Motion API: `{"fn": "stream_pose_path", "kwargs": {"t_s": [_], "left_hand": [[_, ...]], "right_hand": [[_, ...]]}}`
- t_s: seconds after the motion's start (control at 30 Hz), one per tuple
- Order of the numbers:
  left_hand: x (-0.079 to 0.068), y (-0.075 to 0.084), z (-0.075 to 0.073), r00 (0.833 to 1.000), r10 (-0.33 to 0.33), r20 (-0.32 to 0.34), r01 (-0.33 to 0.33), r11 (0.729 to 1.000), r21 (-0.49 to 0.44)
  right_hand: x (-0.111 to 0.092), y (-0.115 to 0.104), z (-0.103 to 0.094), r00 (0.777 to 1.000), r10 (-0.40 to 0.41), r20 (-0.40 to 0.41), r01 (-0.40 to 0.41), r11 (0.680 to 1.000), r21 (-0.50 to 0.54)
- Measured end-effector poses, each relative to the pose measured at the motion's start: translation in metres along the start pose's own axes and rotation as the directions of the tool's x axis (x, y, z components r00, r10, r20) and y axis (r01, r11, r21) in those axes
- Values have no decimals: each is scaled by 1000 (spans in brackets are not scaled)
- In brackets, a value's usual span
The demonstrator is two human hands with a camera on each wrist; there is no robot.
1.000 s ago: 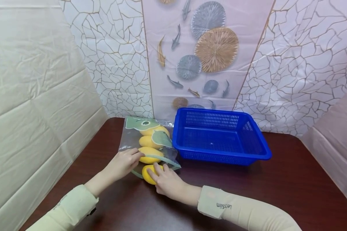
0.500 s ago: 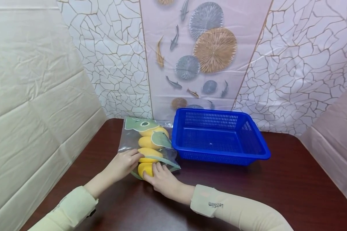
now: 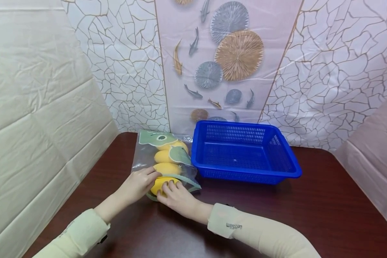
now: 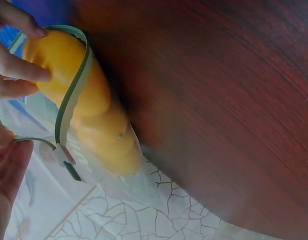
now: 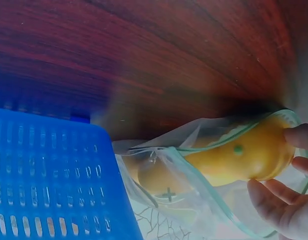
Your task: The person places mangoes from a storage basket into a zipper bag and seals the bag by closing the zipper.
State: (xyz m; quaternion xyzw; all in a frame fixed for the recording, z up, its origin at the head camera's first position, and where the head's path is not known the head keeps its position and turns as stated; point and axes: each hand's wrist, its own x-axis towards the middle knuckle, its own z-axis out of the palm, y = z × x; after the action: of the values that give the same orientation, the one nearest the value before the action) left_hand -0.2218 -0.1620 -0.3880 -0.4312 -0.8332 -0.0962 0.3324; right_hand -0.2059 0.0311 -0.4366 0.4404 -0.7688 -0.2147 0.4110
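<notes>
A clear zip bag (image 3: 143, 156) with green printed patches lies on the table, several yellow mangoes (image 3: 162, 156) lined up inside. My left hand (image 3: 140, 183) pinches the upper lip of its mouth, and the left wrist view shows the green zip strip (image 4: 74, 107) spread apart near a slider (image 4: 64, 155). At that opening sits the nearest mango (image 3: 157, 184), mostly within the bag. Fingers and thumb of my right hand (image 3: 180, 200) are spread around its near end, gripping it; the right wrist view shows a green spot on this mango (image 5: 221, 162).
A blue perforated plastic basket (image 3: 245, 171) stands just right of the bag, close against its side. The dark reddish-brown table (image 3: 319, 200) extends to the front and right. Patterned cloth (image 3: 135, 71) hangs behind, with a plain pale sheet (image 3: 45, 89) along the left.
My right hand has moved left and slightly away from me, taking the nearest mango from the bag's edge further into its mouth. My left hand has stayed on the bag's lip.
</notes>
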Motion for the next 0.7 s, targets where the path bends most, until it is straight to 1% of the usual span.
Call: {"fn": "stream_pose_path", "kwargs": {"t_s": [0.13, 0.33, 0.4, 0.53, 0.7], "left_hand": [[1, 0, 1, 1000, -7, -5, 7, 1000, 7], [1, 1, 1, 1000, -12, 10, 12, 1000, 11], [1, 1, 0, 1000, -13, 16, 13, 1000, 12], [2, 1, -2, 1000, -14, 21, 14, 1000, 14], [1, 0, -2, 1000, -5, 4, 5, 1000, 16]], "right_hand": [[4, -2, 4, 1000, 12, -11, -12, 1000, 0], [13, -5, 12, 999, 22, 49, -21, 1000, -15], [16, -6, 16, 998, 34, 53, -32, 999, -29], [20, -7, 24, 997, 67, 23, -65, 996, -68], [24, -9, 30, 994, 106, -16, -107, 990, -94]]}}
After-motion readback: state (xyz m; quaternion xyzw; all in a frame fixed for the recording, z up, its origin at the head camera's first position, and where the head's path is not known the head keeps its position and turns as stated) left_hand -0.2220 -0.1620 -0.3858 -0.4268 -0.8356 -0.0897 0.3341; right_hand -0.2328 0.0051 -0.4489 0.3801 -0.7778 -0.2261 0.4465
